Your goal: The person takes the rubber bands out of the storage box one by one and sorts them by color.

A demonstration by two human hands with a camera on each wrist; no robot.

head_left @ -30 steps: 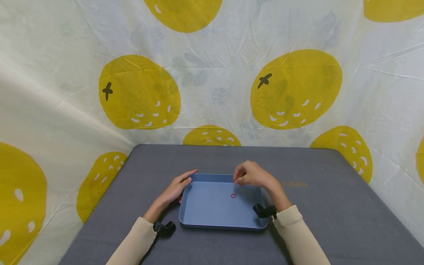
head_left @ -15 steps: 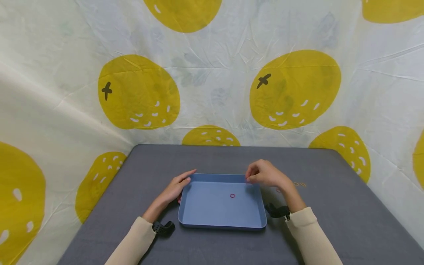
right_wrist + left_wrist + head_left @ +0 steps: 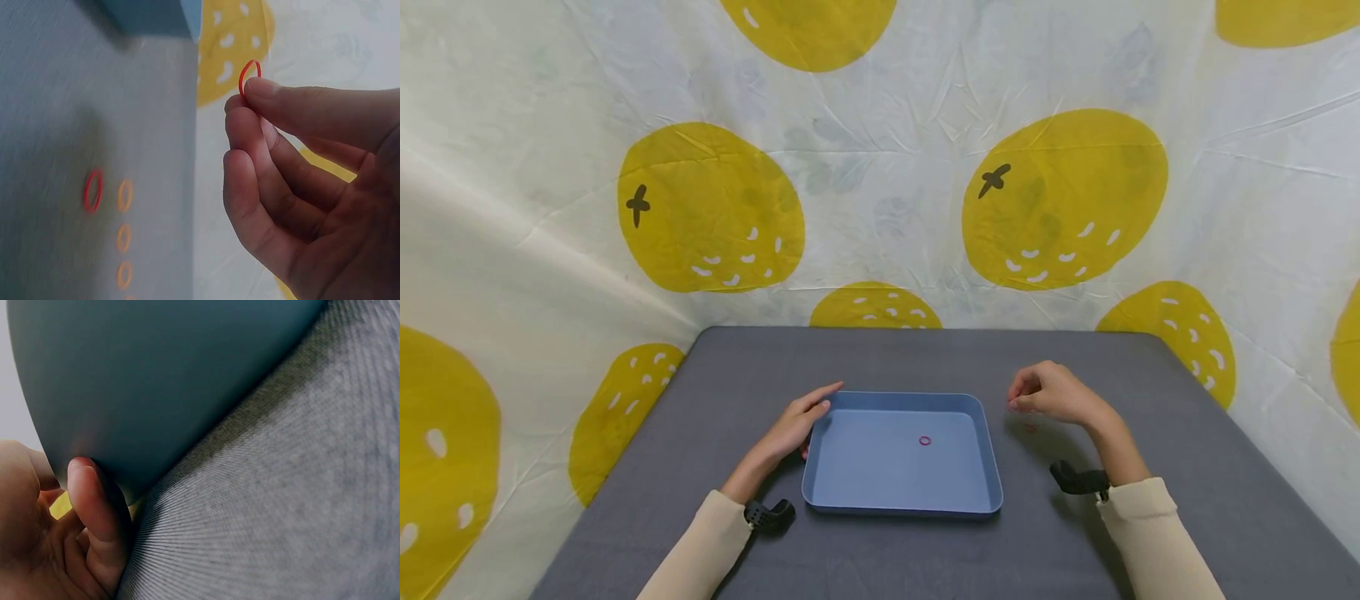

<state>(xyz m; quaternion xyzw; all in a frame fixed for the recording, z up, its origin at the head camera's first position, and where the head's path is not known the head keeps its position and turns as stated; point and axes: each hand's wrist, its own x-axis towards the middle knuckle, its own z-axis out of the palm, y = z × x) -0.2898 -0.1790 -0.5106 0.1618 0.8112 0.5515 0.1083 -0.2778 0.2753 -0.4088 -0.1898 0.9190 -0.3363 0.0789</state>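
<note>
A shallow blue tray (image 3: 973,492) lies on the grey table with one small red ring (image 3: 925,440) inside it. My left hand (image 3: 808,410) rests with straight fingers against the tray's far left corner, and its thumb (image 3: 94,500) presses the tray's outer wall (image 3: 156,375). My right hand (image 3: 1013,405) hovers just right of the tray. It pinches a second small red ring (image 3: 249,72) between thumb and forefinger (image 3: 275,100). Below it a third red ring (image 3: 93,190) lies on the table (image 3: 1030,428).
Several small orange rings (image 3: 125,195) lie in a row beside the red ring on the grey table (image 3: 1187,467). A white cloth with yellow fruit prints (image 3: 880,167) closes in the back and both sides.
My right hand has moved from over the tray's far edge to the right, off the tray and above the table. The left hand and the tray have stayed put.
</note>
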